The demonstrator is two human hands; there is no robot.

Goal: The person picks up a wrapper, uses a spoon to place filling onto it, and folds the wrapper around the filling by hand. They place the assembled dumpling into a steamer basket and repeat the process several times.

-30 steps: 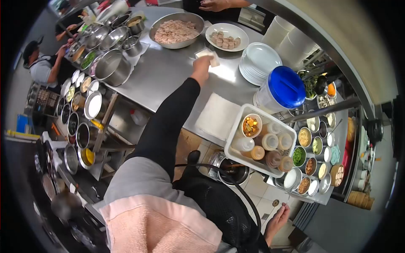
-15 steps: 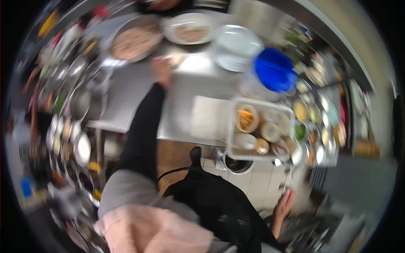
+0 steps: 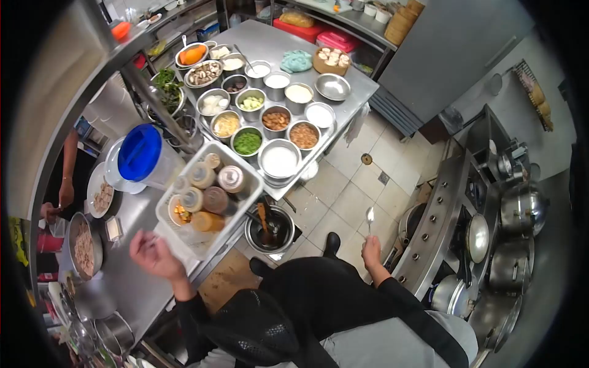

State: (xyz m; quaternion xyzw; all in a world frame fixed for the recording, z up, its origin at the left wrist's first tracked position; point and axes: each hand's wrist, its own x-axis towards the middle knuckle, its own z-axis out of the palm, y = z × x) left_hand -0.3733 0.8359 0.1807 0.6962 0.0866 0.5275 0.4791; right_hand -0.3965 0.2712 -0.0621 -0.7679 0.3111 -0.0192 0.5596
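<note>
My right hand (image 3: pixel 372 252) is closed around the handle of a metal spoon (image 3: pixel 370 216), held upright over the tiled floor between the counter and the stove. My left hand (image 3: pixel 157 254) hovers above the steel counter (image 3: pixel 138 279), slightly blurred, its fingers loosely bent and apart with nothing visible in them. Just beyond it lies a small pale square dish (image 3: pixel 114 229). Close by is a white folded cloth (image 3: pixel 178 243), partly under a white plastic basket (image 3: pixel 236 219) of squeeze bottles and jars.
A large pan of pale meat (image 3: pixel 84 248) and a plate (image 3: pixel 98 178) stand at the left. Several steel pots of ingredients (image 3: pixel 275 120) fill the far table. A blue-lidded container (image 3: pixel 140 153) sits behind the basket. A bin (image 3: pixel 270 230) is below; the stove (image 3: pixel 429 227) is right. Another person's arm (image 3: pixel 67 172) reaches in.
The view has swung right, bringing the ingredient table and stove into sight. My left hand has left the small pale thing on the counter. The spoon in my right hand now shows clearly.
</note>
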